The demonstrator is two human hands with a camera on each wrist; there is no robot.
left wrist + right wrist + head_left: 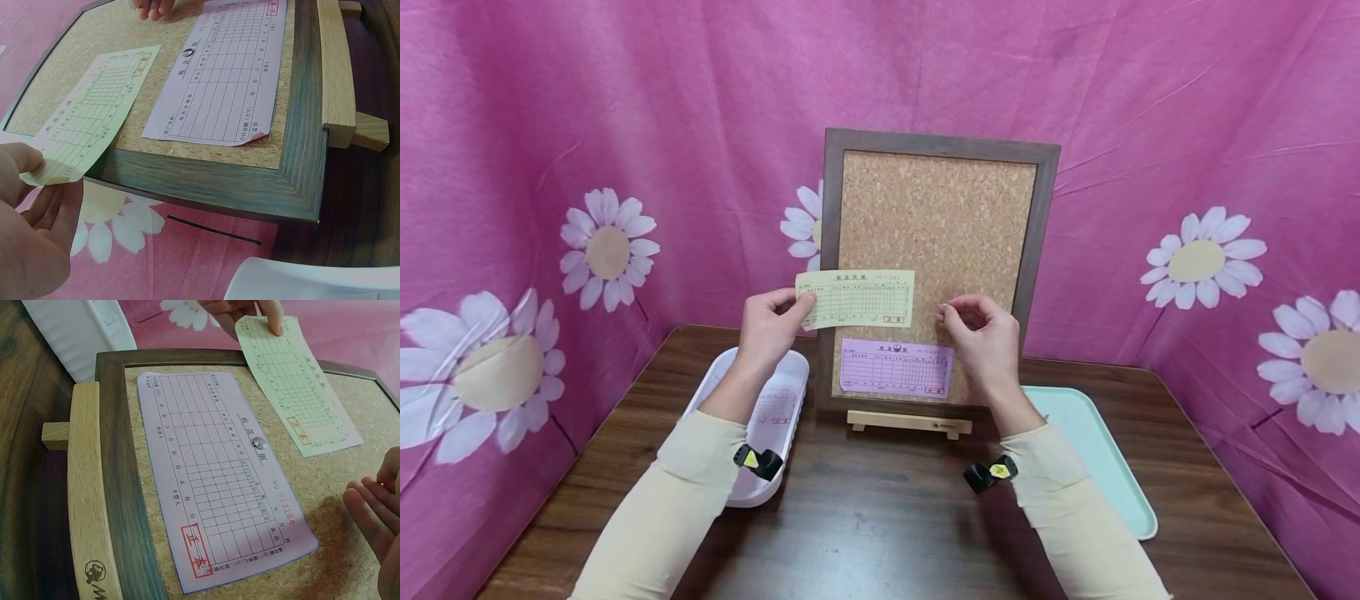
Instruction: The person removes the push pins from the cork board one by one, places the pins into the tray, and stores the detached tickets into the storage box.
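Note:
A framed cork board [940, 217] stands upright on a small wooden easel [910, 422]. My left hand [771, 321] pinches the left end of a yellow printed slip [857, 297] and holds it flat against the cork. Below it a purple slip [897, 367] is fixed to the cork with a small pin [259, 443]. My right hand [981, 333] hovers at the board's right side, just right of the yellow slip, with fingers curled and thumb against fingertips. I see nothing in that pinch. The left wrist view shows the yellow slip [94, 119] between thumb and fingers.
A white oblong tray [790, 433] with a pale slip [772, 407] in it lies left of the easel. A mint green tray [1097, 450] lies to the right. Both rest on a dark wooden table [880, 525]. Pink daisy-print cloth hangs behind and at both sides.

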